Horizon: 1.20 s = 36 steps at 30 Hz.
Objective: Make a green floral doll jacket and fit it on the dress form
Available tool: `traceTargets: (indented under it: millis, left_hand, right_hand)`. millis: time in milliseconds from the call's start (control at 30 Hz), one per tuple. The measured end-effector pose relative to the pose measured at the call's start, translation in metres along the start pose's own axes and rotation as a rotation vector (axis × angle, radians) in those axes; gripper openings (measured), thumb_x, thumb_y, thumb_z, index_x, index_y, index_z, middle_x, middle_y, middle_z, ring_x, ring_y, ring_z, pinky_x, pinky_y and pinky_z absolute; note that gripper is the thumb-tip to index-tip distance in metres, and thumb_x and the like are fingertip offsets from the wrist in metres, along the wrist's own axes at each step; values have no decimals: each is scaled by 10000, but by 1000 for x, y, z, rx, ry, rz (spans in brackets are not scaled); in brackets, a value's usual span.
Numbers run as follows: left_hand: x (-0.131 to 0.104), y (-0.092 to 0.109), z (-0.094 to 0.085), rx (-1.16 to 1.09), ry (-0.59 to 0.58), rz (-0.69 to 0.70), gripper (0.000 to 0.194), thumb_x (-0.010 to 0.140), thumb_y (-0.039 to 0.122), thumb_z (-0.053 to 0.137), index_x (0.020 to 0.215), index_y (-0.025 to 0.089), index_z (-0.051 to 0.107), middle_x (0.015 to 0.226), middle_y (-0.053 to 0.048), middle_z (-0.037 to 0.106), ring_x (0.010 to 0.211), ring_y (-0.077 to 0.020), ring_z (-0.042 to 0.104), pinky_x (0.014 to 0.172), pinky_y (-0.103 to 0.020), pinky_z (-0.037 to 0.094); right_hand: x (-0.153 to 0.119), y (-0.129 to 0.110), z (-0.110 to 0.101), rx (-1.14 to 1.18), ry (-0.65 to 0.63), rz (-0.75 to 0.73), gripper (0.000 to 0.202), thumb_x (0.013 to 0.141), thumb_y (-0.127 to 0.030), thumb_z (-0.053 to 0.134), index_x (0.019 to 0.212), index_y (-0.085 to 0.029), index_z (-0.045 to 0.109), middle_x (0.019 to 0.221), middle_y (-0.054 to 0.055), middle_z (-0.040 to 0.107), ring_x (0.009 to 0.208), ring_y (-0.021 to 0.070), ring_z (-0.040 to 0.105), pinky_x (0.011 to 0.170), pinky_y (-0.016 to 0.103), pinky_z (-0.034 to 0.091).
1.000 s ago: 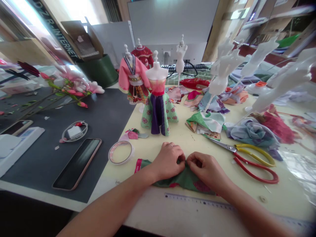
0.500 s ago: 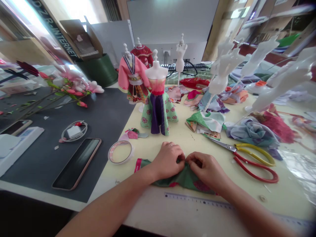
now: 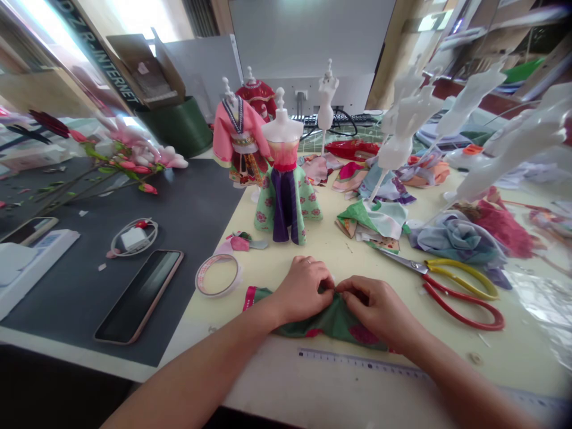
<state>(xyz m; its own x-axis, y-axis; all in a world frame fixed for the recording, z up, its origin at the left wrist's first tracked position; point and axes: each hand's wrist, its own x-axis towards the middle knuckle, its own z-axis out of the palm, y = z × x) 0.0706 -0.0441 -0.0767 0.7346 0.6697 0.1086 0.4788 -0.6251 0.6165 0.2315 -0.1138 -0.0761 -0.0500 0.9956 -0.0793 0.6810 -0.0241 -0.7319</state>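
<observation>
1. Nearest, with twelve o'clock straight ahead of the green cloth, a clear ruler (image 3: 370, 364) lies at five o'clock, just beside the fabric, partly hidden by the right forearm.
2. The green cloth (image 3: 308, 328), with pink patches and a pink band at its nine o'clock end, lies on the pale tabletop (image 3: 268, 375) beneath both hands.
3. The left hand (image 3: 306, 286) curls, thumb and fingertips pinching the cloth's far edge; a ring shows on one finger.
4. The right hand (image 3: 370, 301) pinches that same edge between thumb and forefinger, its fingertips just beside the left's.
5. Scissors (image 3: 424, 270) with one yellow and one red handle lie at three o'clock; a tape roll (image 3: 200, 277) at ten; a phone (image 3: 139, 295) at nine.
6. Farther off, a small dress form (image 3: 286, 196) in purple and floral green stands near twelve; fabric scraps (image 3: 375, 220) lie at one.
7. Behind, a form in a pink robe (image 3: 241, 137) stands at eleven, and a monitor (image 3: 308, 42) at twelve.
</observation>
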Motion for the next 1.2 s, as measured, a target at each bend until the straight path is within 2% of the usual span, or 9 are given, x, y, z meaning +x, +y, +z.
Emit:
traceTargets:
  millis: [600,800,1033,1200]
  left_hand:
    - [0,-1,-1,7,-4,1,57,716,162,542,672,184,570,723,17,622,785,-159,528,843,-338,340]
    - [1,-1,-2,-33,-9,-19,54,711,149,550,678,182,575,728,22,623,784,-151,532,856,-333,333]
    - [1,-1,-4,-74,4,-33,55,710,147,563,665,178,570,700,26,607,743,-139,530,853,-330,337]
    - [1,-1,-5,-83,2,-38,65,725,152,566,666,177,574,698,26,603,739,-137,533,857,-328,342]
  right_hand:
    - [-3,0,1,-134,1,-128,246,774,-169,434,875,-221,652,807,11,666,722,182,594,637,280,432]
    - [-5,-1,-1,-81,-24,-131,252,791,-177,431,889,-232,656,841,12,667,757,180,597,650,272,434]
    - [0,1,0,7,98,-17,146,788,-212,480,763,-215,624,693,-8,630,613,150,549,571,264,397]
    - [5,-2,1,-51,140,-140,139,779,-208,495,733,-204,626,737,16,626,725,180,553,708,326,395]
